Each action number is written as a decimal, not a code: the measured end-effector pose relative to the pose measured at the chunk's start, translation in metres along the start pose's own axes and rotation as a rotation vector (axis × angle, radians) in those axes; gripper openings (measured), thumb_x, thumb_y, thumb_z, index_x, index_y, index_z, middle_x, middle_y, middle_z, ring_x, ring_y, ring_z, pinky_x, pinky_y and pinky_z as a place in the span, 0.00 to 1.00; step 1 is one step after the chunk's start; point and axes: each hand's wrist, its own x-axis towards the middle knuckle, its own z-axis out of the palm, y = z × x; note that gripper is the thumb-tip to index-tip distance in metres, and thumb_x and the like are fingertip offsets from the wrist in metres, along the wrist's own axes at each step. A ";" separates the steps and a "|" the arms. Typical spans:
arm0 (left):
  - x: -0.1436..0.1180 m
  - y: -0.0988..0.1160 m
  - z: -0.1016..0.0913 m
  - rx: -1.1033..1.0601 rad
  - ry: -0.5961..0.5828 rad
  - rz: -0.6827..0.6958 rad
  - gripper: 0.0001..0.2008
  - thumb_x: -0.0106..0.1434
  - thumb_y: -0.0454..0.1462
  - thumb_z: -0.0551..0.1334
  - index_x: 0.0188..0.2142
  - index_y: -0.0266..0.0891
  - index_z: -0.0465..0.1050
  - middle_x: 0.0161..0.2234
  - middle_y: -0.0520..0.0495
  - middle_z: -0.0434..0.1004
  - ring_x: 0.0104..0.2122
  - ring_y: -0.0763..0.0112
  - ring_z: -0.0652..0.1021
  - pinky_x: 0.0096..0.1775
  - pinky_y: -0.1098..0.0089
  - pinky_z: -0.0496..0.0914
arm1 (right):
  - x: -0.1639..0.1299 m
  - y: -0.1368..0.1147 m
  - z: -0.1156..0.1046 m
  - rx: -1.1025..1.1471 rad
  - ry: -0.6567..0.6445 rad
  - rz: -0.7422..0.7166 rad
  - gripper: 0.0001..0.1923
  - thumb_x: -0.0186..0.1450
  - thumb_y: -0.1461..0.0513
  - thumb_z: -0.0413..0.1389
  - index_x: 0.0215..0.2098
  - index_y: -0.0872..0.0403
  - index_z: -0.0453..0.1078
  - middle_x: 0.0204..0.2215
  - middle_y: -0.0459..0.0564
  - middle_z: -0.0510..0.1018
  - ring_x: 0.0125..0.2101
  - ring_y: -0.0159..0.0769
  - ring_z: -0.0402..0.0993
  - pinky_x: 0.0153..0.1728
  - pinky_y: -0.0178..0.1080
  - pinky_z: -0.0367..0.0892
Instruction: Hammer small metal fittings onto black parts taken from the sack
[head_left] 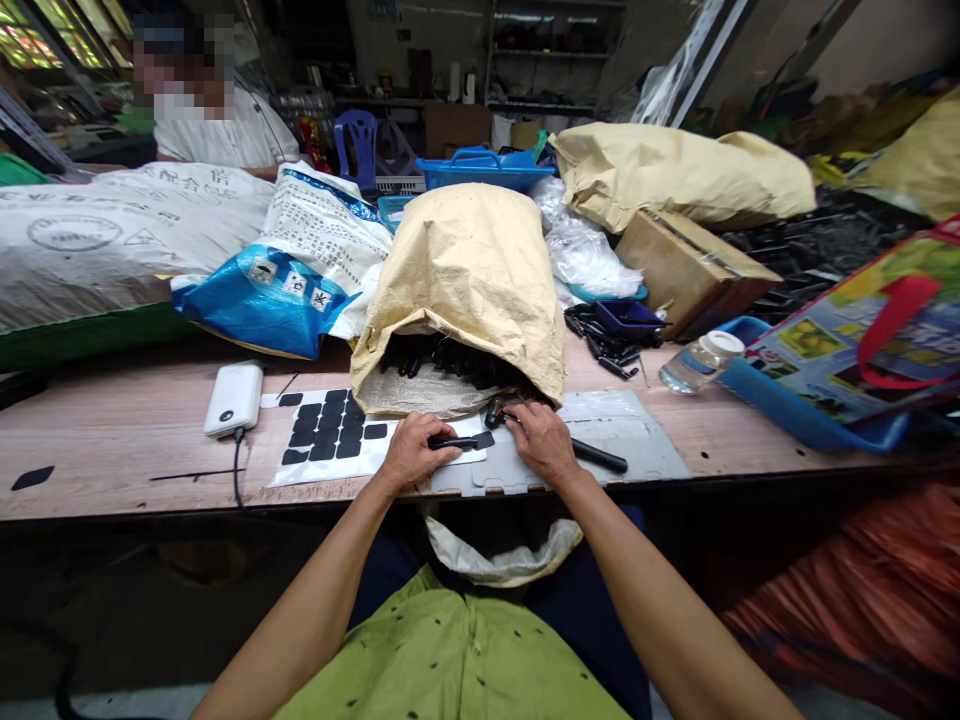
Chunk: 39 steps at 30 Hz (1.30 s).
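Observation:
Pinched in my left hand (420, 450) is a slim black plastic piece (459, 443), pointing right. A small black patch (484, 440) shows at its tip; whether it is attached I cannot tell. My right hand (541, 440) is closed, its curled fingers hiding whatever may be between them. Beneath it, what looks like a hammer (600, 455) lies crosswise, its dark head by my fingertips and its black handle beyond my wrist. Left of my hands, a white sheet (281, 476) bears rows of black rounded stickers (326, 425). Just beyond them, a yellow woven sack (469, 250) gapes open, showing black pieces (439, 358).
A white power bank (234, 400) with a cable stands at left. Printed sacks (300, 240) lie behind it. To the right are loose black parts (604, 350), a clear jar (697, 362) and a blue tray (814, 425) with a colourful bag. Another person (221, 135) sits across.

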 end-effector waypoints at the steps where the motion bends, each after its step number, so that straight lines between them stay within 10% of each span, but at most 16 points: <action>1: 0.000 0.000 0.000 -0.009 0.000 -0.003 0.12 0.58 0.44 0.72 0.40 0.45 0.82 0.37 0.48 0.80 0.43 0.60 0.73 0.48 0.62 0.64 | 0.001 -0.001 -0.003 0.017 -0.002 -0.012 0.12 0.71 0.61 0.52 0.49 0.51 0.75 0.40 0.52 0.76 0.42 0.41 0.69 0.46 0.39 0.63; 17: 0.000 0.000 -0.002 -0.003 -0.017 0.002 0.09 0.59 0.45 0.71 0.36 0.44 0.83 0.37 0.48 0.78 0.42 0.61 0.71 0.45 0.65 0.63 | -0.010 -0.072 -0.021 0.262 -0.040 -0.164 0.15 0.75 0.60 0.49 0.53 0.51 0.73 0.39 0.52 0.77 0.42 0.38 0.73 0.46 0.37 0.68; 39: 0.000 0.004 -0.003 -0.041 -0.006 -0.037 0.11 0.54 0.39 0.73 0.37 0.43 0.80 0.36 0.51 0.79 0.42 0.61 0.73 0.47 0.63 0.63 | -0.002 -0.012 -0.009 0.131 0.045 -0.049 0.10 0.70 0.63 0.55 0.47 0.50 0.76 0.38 0.50 0.78 0.41 0.40 0.71 0.44 0.39 0.66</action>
